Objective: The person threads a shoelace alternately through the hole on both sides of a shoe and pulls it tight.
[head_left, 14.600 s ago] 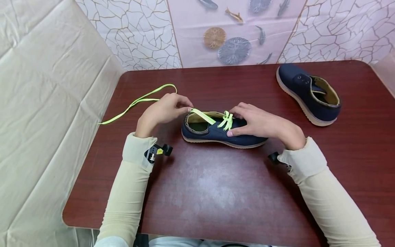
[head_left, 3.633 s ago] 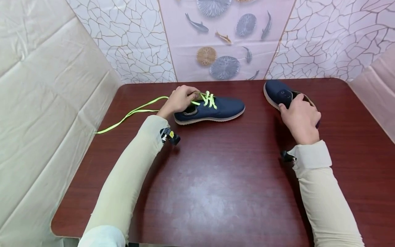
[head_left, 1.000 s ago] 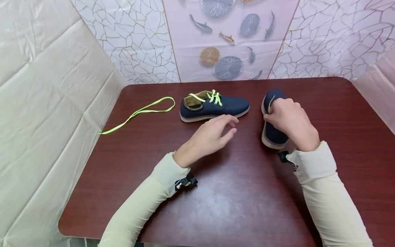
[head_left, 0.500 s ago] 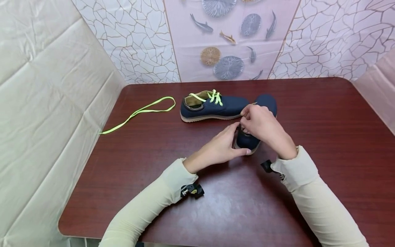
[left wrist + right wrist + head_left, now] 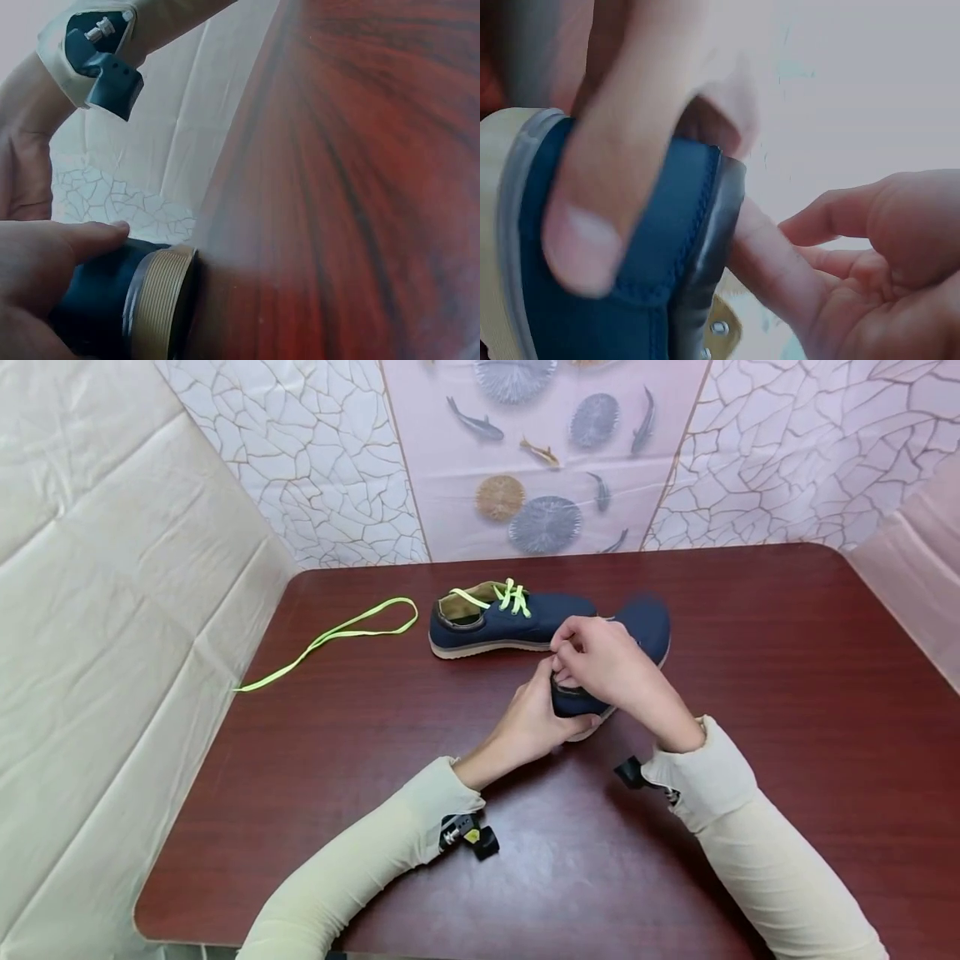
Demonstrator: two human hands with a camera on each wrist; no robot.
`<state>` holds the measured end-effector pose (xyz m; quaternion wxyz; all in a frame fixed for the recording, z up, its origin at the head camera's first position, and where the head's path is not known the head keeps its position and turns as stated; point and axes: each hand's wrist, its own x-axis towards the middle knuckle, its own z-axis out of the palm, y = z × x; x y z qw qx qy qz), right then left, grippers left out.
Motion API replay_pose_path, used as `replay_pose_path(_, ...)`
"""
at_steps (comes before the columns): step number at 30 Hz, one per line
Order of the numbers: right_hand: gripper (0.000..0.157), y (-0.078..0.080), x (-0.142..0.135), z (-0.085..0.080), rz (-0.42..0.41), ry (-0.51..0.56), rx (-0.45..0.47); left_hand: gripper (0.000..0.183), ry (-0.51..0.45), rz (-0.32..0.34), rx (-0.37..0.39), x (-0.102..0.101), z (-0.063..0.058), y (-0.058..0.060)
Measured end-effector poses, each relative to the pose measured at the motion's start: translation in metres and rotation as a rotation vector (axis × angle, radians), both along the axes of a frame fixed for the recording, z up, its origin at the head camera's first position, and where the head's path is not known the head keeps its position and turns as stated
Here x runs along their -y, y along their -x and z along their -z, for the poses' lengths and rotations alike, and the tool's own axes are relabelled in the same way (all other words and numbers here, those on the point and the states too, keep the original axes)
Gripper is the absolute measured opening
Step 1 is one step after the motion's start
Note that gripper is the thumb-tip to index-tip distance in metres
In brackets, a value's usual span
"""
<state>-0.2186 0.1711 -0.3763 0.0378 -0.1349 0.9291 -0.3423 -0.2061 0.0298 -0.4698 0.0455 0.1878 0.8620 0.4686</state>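
Note:
In the head view an unlaced navy shoe (image 5: 646, 623) is held between both hands near the table's middle, toe pointing away to the right. My left hand (image 5: 527, 717) grips its heel, thumb along the near side. In the right wrist view that thumb lies across the heel panel (image 5: 641, 247). My right hand (image 5: 609, 662) is bent over the shoe's opening, fingers curled at the collar and partly inside; its fingertips are partly hidden. Behind stands a second navy shoe (image 5: 555, 614), with a lime-green lace (image 5: 512, 599) through its eyelets.
A loose length of lime-green lace (image 5: 330, 635) runs leftward across the dark red table (image 5: 337, 718) from a loop near the laced shoe. Pale cloth (image 5: 112, 652) hangs along the left side, and a patterned backdrop (image 5: 540, 452) rises behind the far edge.
The right hand has brought the unlaced shoe from the right side to the middle. The left hand, earlier at the laced shoe, then free, now grips the unlaced shoe's heel.

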Motion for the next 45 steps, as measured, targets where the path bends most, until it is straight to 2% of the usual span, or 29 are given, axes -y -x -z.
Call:
replay_pose_path(6, 0.019, -0.002, 0.006, -0.002, -0.012, 0.04, -0.021, 0.074, 0.045, -0.034, -0.042, 0.008, -0.003, 0.007)
replay_pose_path(9, 0.02, 0.004, -0.001, 0.001, 0.039, 0.008, -0.097, 0.072, 0.063, -0.043, -0.037, 0.013, -0.004, 0.013)
replay_pose_path(13, 0.022, 0.018, -0.022, 0.009, 0.156, -0.017, -0.216, 0.071, 0.065, -0.046, -0.035, 0.021, -0.004, 0.022)
replay_pose_path(15, 0.023, 0.024, -0.036, 0.012, 0.193, -0.009, -0.228, 0.07, 0.059, -0.031, -0.041, 0.025, -0.003, 0.027)
replay_pose_path(17, 0.023, 0.031, -0.051, 0.014, 0.189, -0.017, -0.195, 0.069, 0.054, -0.003, -0.049, 0.031, -0.003, 0.033)
replay_pose_path(19, 0.026, 0.036, -0.066, 0.015, 0.144, -0.054, -0.12, 0.069, 0.051, 0.038, -0.061, 0.038, -0.002, 0.04)
replay_pose_path(22, 0.034, 0.041, -0.088, 0.015, -0.007, -0.156, 0.028, 0.069, 0.06, 0.115, -0.079, 0.051, -0.002, 0.05)
replay_pose_path(24, 0.046, 0.043, -0.097, 0.016, -0.108, -0.207, 0.118, 0.069, 0.071, 0.165, -0.079, 0.059, -0.004, 0.057)
replay_pose_path(26, 0.061, 0.044, -0.102, 0.017, -0.179, -0.247, 0.169, 0.071, 0.081, 0.211, -0.073, 0.068, -0.006, 0.063)
replay_pose_path(31, 0.093, 0.042, -0.097, 0.023, -0.241, -0.349, 0.211, 0.071, 0.116, 0.309, -0.062, 0.087, -0.012, 0.074)
replay_pose_path(35, 0.104, 0.041, -0.086, 0.031, -0.289, -0.366, 0.224, 0.071, 0.181, 0.372, -0.052, 0.102, -0.018, 0.078)
replay_pose_path(40, 0.11, 0.042, -0.074, 0.041, -0.329, -0.354, 0.221, 0.071, 0.258, 0.443, -0.026, 0.115, -0.029, 0.081)
replay_pose_path(45, 0.107, 0.044, -0.067, 0.046, -0.348, -0.363, 0.171, 0.071, 0.323, 0.483, 0.01, 0.12, -0.038, 0.079)
